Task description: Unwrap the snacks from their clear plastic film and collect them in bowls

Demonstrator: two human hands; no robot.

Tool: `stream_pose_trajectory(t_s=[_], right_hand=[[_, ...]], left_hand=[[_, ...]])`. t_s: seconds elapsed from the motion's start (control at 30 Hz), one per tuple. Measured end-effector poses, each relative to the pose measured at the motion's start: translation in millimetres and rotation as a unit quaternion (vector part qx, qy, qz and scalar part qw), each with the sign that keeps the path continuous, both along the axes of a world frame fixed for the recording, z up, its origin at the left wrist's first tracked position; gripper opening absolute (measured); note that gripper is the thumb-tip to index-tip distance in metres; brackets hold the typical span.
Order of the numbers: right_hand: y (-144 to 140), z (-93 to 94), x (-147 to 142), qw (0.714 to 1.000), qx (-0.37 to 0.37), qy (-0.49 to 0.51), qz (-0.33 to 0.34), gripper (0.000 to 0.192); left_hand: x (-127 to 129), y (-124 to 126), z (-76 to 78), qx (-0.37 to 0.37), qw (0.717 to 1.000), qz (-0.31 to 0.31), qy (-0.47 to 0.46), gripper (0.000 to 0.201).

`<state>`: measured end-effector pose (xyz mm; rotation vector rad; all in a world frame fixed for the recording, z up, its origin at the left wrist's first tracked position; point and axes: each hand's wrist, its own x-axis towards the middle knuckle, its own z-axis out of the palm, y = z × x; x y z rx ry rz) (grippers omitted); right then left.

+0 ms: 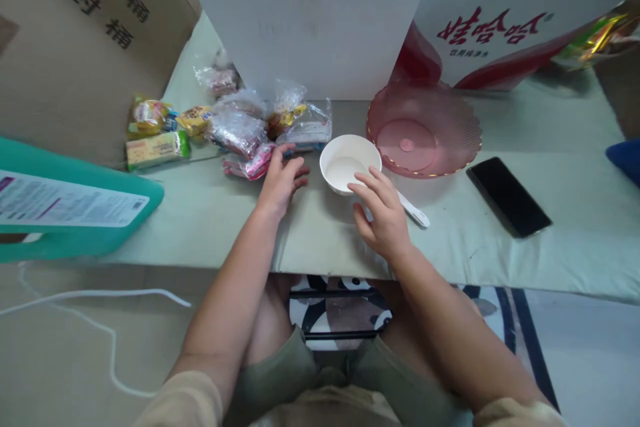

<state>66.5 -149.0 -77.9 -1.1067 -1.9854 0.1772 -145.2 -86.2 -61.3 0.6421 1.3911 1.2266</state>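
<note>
We had a white bowl (331, 168) upright on the pale green tablecloth (575, 257), near its front edge and between our two hands. Our right hand (384, 213) was at the bowl's right side, its fingers loosely curved and spread, the thumb well apart from them. The fingertips overlapped the rim in our view, but we could not tell whether they touched it; the hand had hold of nothing that we could see. A white handle (414, 211) stuck out just past that hand, lying on the cloth, its other end hidden from us.

Our left hand (283, 181) was to the left of the bowl and apart from it, fingers half bent and parted, gripping nothing. Its fingertips were right by a pink packet (256, 161), at the front of a heap of clear-wrapped snacks (237, 128); whether they met, we could not tell.

Behind the bowl and to its right we had a pink see-through dish (425, 161) with a wavy rim, and beyond that a dark phone (509, 196) lying flat. On the far left stood a teal jug (153, 192), with a cardboard box (95, 73) behind it.
</note>
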Motion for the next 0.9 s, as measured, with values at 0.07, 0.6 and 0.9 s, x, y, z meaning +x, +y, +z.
stream_pose_trajectory(t_s=[0.07,0.6,0.9], right_hand=[[-3.6,-1.0,0.6,0.999,0.022,0.034,-0.006,0.039],[20.7,-12.7,49.0,0.979,0.012,0.096,-0.179,0.035],[11.9,-12.8,36.2,0.988,0.027,0.102,-0.117,0.032]], left_hand=[[-0.4,8.2,2.2,-0.011,0.998,-0.015,-0.055,0.056],[4.2,36.5,-9.3,0.043,0.985,0.160,-0.048,0.042],[7.3,29.4,-5.4,0.090,0.971,0.184,-0.126,0.040]])
